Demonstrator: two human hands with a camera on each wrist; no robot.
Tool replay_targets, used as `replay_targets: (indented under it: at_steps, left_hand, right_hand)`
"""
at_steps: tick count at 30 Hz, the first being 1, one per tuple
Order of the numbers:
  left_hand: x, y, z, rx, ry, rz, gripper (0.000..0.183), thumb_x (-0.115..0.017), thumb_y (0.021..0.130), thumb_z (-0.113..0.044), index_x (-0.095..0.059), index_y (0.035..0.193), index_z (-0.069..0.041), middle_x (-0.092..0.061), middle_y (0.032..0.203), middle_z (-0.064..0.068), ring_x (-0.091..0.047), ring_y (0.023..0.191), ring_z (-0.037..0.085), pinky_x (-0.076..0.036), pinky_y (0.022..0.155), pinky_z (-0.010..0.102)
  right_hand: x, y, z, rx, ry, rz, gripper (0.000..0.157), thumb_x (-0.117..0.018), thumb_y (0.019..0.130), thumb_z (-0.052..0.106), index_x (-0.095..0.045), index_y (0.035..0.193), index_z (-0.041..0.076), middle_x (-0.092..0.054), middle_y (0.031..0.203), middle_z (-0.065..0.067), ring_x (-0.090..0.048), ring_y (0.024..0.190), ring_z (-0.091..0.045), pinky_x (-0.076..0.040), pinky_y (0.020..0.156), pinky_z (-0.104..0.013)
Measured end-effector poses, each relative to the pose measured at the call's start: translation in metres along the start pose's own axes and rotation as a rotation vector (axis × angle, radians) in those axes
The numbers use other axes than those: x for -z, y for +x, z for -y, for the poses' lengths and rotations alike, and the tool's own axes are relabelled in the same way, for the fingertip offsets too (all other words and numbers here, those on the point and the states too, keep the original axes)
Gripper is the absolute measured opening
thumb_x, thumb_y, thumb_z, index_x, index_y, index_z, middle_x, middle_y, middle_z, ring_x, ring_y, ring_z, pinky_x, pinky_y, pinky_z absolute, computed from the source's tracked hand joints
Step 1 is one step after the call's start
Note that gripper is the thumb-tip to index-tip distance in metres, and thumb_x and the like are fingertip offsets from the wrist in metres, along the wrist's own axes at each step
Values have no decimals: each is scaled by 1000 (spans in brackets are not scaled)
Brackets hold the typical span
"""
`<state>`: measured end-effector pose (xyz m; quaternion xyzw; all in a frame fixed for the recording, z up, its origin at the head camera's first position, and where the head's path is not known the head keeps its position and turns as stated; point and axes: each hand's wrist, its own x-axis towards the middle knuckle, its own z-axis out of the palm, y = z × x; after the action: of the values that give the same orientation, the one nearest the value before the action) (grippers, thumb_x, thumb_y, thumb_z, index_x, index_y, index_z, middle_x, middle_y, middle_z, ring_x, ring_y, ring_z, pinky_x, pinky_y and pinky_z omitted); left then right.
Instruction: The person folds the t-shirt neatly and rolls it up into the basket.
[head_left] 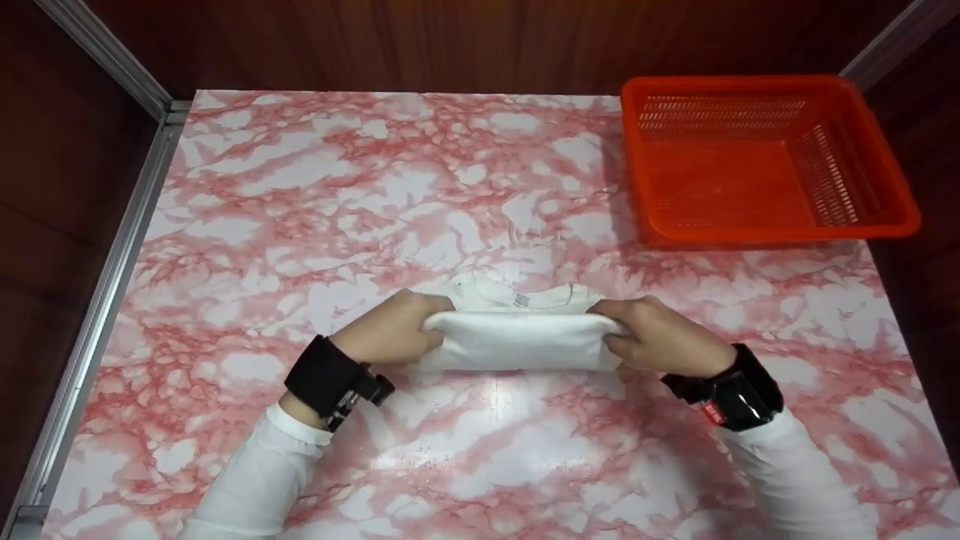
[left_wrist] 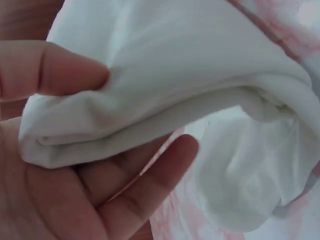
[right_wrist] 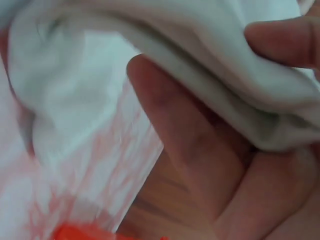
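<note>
A white shirt (head_left: 525, 341) with a round neckline is folded over on itself near the middle of the table. My left hand (head_left: 397, 326) pinches one end of its folded edge, thumb on top and fingers beneath, as the left wrist view shows. At the opposite end, my right hand (head_left: 660, 334) grips the same fold between thumb and fingers. The fold is drawn fairly straight between both hands. Beyond it the collar (head_left: 536, 296) faces away from me, with a small grey print inside. In the right wrist view, the layered cloth (right_wrist: 210, 60) bends over the fingers.
An orange-red plastic basket (head_left: 757, 232) with slotted sides stands at the table's back right corner. The table (head_left: 300, 195) has a red and white marbled top. Dark wooden panels (head_left: 420, 45) enclose it at the back and sides, with a metal rail (head_left: 97, 315) along the left.
</note>
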<state>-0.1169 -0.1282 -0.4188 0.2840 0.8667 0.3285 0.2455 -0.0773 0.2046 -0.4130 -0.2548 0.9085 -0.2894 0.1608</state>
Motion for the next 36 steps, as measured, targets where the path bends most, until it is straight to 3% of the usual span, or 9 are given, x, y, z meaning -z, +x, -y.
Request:
replay_targets:
  at_steps: [4,8,13,17,20,23,26,29,36]
  left_hand:
    - [4,17,15,77,-92,-170,22,-53,77,-11,-59,97,-17,-61,84,0,-56,65,13,-47,56,27]
    - [1,33,30,130,-97,-345,24,-55,80,-16,-56,105,-14,-57,82,2,-50,70,15,-41,63,27]
    - [-10,48,45,199,-50,-550,26,-59,79,-14,-56,105,-8,-50,73,3,-47,71,18,-38,69,31]
    - [-18,56,54,248,4,-670,21,-58,78,-7,-61,99,-7,-57,74,3,-51,76,21,-38,76,37]
    - [-22,56,58,285,26,-704,17,-56,79,-7,-63,95,-7,-59,77,5,-53,79,23,-38,76,40]
    - [-26,50,60,369,74,-708,16,-54,84,-15,-62,95,-7,-59,84,8,-54,85,26,-41,75,43]
    - [-28,41,59,503,132,-682,30,-46,90,-30,-57,99,-4,-56,93,15,-54,89,32,-43,72,49]
    - [-31,32,56,612,164,-620,49,-36,91,-46,-51,107,-2,-51,99,20,-56,84,39,-45,68,52]
    - [-48,33,44,633,140,-536,71,-26,86,-64,-44,117,-3,-47,99,21,-57,70,41,-47,62,47]
  right_hand:
    - [7,13,-12,-97,-30,-85,25,-62,81,12,-58,105,9,-62,95,-3,-57,82,-15,-48,74,-33]
    - [4,28,-25,-167,-35,-190,30,-64,80,15,-56,107,7,-62,98,-8,-57,83,-21,-47,73,-37]
    - [-4,49,-40,-222,-45,-292,32,-66,78,12,-57,107,7,-59,82,-9,-50,70,-22,-41,62,-32]
    - [-11,60,-50,-270,-40,-311,32,-67,76,10,-57,107,6,-53,74,-10,-48,68,-23,-38,62,-33]
    - [-17,62,-56,-288,-29,-336,34,-67,76,10,-56,107,5,-55,78,-11,-49,70,-23,-39,65,-34]
    - [-21,57,-59,-307,-21,-393,37,-66,77,14,-54,110,3,-56,80,-12,-51,70,-23,-40,64,-34]
    - [-24,46,-59,-355,-16,-460,42,-63,81,24,-52,114,0,-56,81,-13,-51,71,-24,-41,66,-37]
    - [-28,35,-57,-435,1,-471,51,-55,86,36,-48,118,-3,-56,92,-19,-53,82,-31,-42,75,-45]
    - [-42,28,-47,-579,79,-368,70,-37,88,55,-36,130,-1,-51,110,-25,-50,101,-38,-38,87,-52]
